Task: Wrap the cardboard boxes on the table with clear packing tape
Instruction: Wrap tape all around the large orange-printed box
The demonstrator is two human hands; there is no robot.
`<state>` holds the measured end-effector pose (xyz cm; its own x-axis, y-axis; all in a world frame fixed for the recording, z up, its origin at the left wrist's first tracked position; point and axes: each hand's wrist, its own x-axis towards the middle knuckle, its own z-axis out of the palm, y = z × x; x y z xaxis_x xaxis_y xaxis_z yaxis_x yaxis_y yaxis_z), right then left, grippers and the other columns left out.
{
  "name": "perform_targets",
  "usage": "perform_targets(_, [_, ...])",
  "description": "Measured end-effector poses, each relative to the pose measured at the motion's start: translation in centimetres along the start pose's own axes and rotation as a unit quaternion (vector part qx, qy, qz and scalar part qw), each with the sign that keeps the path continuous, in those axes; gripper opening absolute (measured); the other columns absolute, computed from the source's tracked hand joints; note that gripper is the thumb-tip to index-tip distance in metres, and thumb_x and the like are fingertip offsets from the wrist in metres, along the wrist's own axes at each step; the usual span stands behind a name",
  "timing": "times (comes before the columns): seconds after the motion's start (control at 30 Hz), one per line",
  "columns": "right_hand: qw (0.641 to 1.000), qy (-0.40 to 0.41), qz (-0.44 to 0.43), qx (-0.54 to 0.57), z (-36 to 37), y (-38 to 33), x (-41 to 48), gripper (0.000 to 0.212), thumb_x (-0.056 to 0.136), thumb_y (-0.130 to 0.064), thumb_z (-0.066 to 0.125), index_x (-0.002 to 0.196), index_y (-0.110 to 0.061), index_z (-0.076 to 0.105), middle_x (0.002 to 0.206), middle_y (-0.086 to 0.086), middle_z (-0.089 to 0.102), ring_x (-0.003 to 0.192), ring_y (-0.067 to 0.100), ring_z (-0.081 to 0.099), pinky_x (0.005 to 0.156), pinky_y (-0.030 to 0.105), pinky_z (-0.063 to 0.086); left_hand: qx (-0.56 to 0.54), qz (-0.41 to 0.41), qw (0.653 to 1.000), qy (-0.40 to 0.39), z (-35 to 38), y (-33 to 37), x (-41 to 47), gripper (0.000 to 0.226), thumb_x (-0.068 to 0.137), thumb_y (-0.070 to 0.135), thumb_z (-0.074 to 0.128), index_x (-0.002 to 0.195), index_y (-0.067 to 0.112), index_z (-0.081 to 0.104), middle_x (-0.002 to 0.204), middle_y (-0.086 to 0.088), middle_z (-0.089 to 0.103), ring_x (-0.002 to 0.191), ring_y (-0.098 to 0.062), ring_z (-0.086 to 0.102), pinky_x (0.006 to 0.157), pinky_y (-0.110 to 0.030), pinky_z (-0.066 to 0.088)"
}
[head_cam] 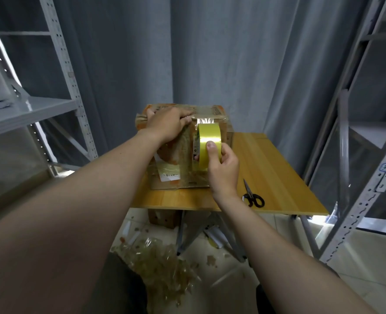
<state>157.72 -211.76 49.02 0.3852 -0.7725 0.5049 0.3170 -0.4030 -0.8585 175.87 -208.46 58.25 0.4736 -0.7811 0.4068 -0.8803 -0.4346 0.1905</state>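
The cardboard box (183,141) stood on the left part of the wooden table, brown with orange print, its near face glossy under clear tape and bearing a white barcode label low on the left. The tape roll (206,147), yellowish with a printed paper core, stood on edge against that near face, close under the top edge. A short stretch of clear tape (204,120) ran from the roll up over the box's top edge, where it seemed stuck down, though glare there made this hard to confirm.
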Motion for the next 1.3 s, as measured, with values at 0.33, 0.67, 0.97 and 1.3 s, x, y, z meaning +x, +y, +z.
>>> perform_targets(0.33, [0.996, -0.006, 0.056, -0.062, -1.0, 2.8, -2.6, 0.027, 0.104, -0.041, 0.058, 0.092, -0.018, 0.067, 0.083, 0.001, 0.069, 0.074, 0.011, 0.063, 0.065, 0.029, 0.051, -0.01, -0.008, 1.0, -0.011, -0.3, 0.2, -0.3, 0.04, 0.108, 0.05, 0.041, 0.146, 0.045, 0.053, 0.157, 0.006, 0.05, 0.146, -0.027, 0.041, 0.112, -0.052, 0.017])
perform_targets(0.67, [0.987, -0.043, 0.142, -0.053, -1.1, 5.0, -2.2, 0.034, 0.1, -0.044, 0.064, 0.098, -0.01, 0.066, 0.088, 0.006, 0.071, 0.081, 0.012, 0.066, 0.076, 0.033, 0.053, -0.092, 0.006, 0.995, 0.027, -0.3, 0.4, -1.0, 0.041, 0.105, 0.046, 0.05, 0.144, 0.036, 0.058, 0.158, 0.004, 0.049, 0.152, -0.019, 0.032, 0.125, -0.05, 0.005])
perform_targets(0.97, [0.983, 0.074, 0.153, -0.076, -3.4, 5.9, 0.9, 0.027, 0.109, -0.041, 0.044, 0.105, -0.019, 0.06, 0.099, -0.003, 0.063, 0.091, 0.017, 0.059, 0.077, 0.031, 0.046, -0.339, -0.182, 0.886, 0.26, 6.3, -5.1, -8.2, 0.099, 0.085, 0.051, 0.079, 0.159, 0.029, 0.017, 0.167, 0.002, 0.017, 0.154, -0.024, 0.022, 0.121, -0.052, 0.023])
perform_targets(1.3, [0.96, -0.022, 0.267, -0.085, -2.0, 6.9, 1.6, 0.043, 0.11, -0.053, 0.032, 0.104, -0.032, 0.069, 0.118, -0.008, 0.067, 0.112, 0.014, 0.058, 0.098, 0.036, 0.039, -0.417, -0.357, 0.828, 0.114, 11.7, -5.8, -8.7, 0.023, 0.106, 0.028, 0.054, 0.107, 0.013, 0.038, 0.093, 0.0, 0.049, 0.089, -0.021, 0.053, 0.064, -0.027, 0.037])
